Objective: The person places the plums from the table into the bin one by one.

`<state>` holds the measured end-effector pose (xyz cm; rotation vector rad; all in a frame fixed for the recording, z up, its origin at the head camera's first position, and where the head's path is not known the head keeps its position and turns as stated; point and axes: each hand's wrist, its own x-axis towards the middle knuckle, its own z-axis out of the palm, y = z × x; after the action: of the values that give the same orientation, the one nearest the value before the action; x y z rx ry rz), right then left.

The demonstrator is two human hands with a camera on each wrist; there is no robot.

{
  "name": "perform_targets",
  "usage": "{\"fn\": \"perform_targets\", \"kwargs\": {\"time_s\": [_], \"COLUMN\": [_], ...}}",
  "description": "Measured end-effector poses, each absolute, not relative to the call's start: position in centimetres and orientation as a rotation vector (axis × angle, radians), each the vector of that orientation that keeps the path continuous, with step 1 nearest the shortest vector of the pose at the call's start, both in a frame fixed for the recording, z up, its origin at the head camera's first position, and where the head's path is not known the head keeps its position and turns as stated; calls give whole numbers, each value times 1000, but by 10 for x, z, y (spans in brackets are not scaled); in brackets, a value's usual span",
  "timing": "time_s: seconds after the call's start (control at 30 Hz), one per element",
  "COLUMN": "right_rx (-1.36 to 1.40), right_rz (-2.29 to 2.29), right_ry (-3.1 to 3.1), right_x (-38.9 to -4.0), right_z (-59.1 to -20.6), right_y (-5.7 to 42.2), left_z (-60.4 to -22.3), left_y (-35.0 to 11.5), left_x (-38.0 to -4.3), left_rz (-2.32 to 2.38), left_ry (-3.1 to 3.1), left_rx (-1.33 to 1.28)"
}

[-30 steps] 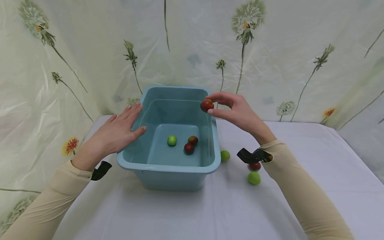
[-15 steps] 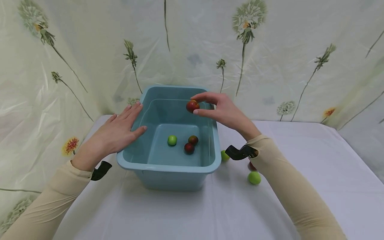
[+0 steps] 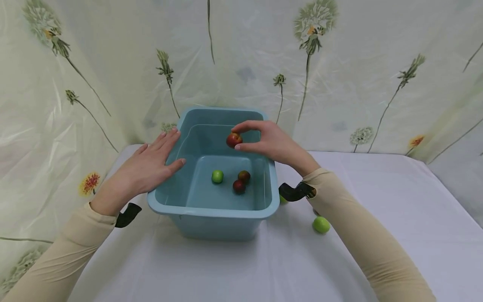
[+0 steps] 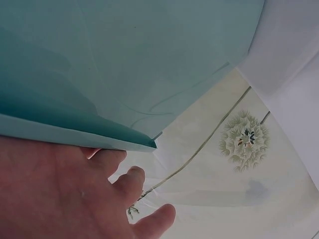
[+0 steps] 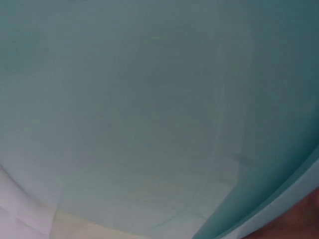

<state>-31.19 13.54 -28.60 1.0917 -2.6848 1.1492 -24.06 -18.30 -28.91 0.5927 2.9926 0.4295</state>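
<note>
In the head view my right hand [image 3: 269, 140] pinches a small red plum-like fruit [image 3: 232, 141] between thumb and fingertips, over the inside of a blue plastic basin [image 3: 211, 212]. On the basin's floor lie a green fruit [image 3: 217, 176], a dark red fruit [image 3: 239, 186] and a brownish-red one [image 3: 244, 176] beside it. Straight fingers of my left hand [image 3: 151, 163] rest on the left rim, thumb reaching inward. The left wrist view shows that hand [image 4: 75, 189] under the rim line against the basin wall [image 4: 149, 59]. Mostly basin wall [image 5: 149, 99] fills the right wrist view.
Right of the basin, a green fruit [image 3: 321, 225] lies on the white tablecloth [image 3: 234, 272]. Another green fruit [image 3: 283, 200] is partly covered by the black wrist camera mount [image 3: 294, 192]. A dandelion-print curtain [image 3: 241, 54] hangs behind the basin.
My right hand has carried the red fruit leftward from the right rim to over the basin's middle, dipping slightly. The left hand stays in place. The right sleeve now hides most of an outside red fruit.
</note>
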Motion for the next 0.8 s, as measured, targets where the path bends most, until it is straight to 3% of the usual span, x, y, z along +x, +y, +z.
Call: {"fn": "perform_targets", "kwargs": {"time_s": [0.8], "right_rx": [941], "right_rz": [1233], "right_ry": [-2654], "right_x": [-296], "right_z": [-286], "right_y": [163], "left_z": [-290], "left_y": [-183], "left_x": [-241], "left_rz": [423], "left_ry": [2998], "left_rx": [591]}}
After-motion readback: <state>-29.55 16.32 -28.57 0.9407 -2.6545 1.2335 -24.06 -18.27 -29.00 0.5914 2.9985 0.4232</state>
